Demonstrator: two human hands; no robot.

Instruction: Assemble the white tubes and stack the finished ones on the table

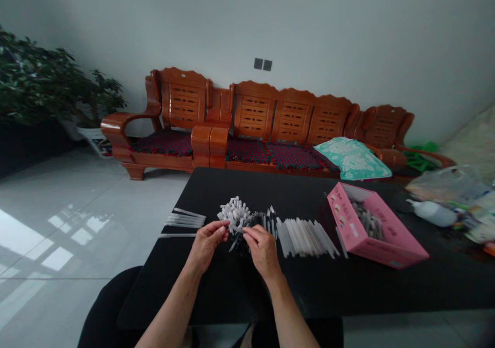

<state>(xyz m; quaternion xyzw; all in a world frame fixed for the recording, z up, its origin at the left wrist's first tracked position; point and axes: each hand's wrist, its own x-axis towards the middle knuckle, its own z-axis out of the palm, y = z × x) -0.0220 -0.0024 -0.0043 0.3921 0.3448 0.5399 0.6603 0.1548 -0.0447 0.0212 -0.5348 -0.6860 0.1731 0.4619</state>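
Over the black table, my left hand (211, 238) and my right hand (262, 242) face each other with fingers pinched. A small whitish tube-like piece (236, 229) reaches from the right fingertips toward the left ones. What the left fingertips pinch is too small to make out. Just beyond the hands lies a heap of short white pieces (235, 210). Small black pieces (256, 218) lie beside it, partly hidden by my right hand. Several slim dark sticks (271, 221) lie next to a row of whitish tubes (305, 237). More thin white sticks (185, 219) lie to the left.
On the right of the black table (216, 183) stands a pink box (390, 250) with greyish pieces inside. Farther right are a white bottle (433, 213) and a plastic bag (450, 183). Behind the table runs a wooden sofa (255, 111) with a turquoise cushion (353, 157).
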